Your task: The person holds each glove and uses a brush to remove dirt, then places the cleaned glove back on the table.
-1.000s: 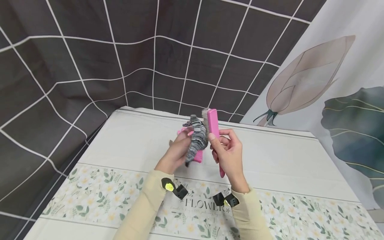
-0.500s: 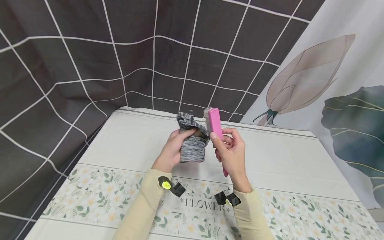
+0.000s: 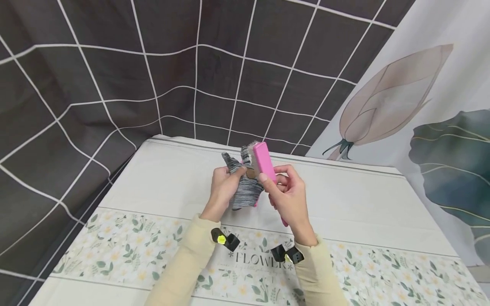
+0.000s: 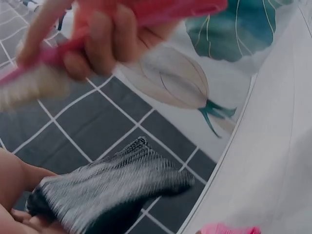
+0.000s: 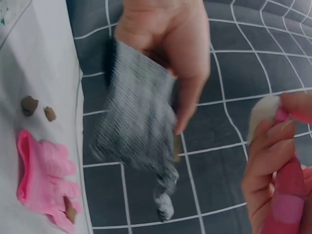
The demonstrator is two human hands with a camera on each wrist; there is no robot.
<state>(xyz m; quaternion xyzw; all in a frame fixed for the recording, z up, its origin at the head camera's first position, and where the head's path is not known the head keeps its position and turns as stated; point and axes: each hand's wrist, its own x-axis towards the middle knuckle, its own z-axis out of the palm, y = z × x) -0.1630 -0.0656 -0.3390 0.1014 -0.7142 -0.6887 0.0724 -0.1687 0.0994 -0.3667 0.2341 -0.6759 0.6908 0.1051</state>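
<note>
My left hand (image 3: 222, 189) pinches a grey-striped knit glove (image 3: 246, 196) and holds it above the table, thumb on the near face. A brown patch (image 3: 250, 173) shows on that face beside the thumb. In my right hand (image 3: 291, 197) is a pink brush (image 3: 265, 159), gripped by its handle and tilted to the left. Its pale bristles (image 3: 252, 153) face the glove's finger end in the head view; whether they touch it I cannot tell. The right wrist view shows a pink glove (image 5: 44, 168) lying on the table below.
Brown lumps (image 5: 29, 106) lie on the white tabletop (image 5: 46, 63) near the pink glove, and another brown piece (image 5: 70, 212) rests on it. A dark grid-patterned curtain (image 3: 214, 72) hangs behind the table, with a leaf-printed one (image 3: 386, 97) at the right.
The grey glove has turned from nearly edge-on to show its face, with its fingers now spread upward. The brush has shifted slightly left and tilted further toward the glove.
</note>
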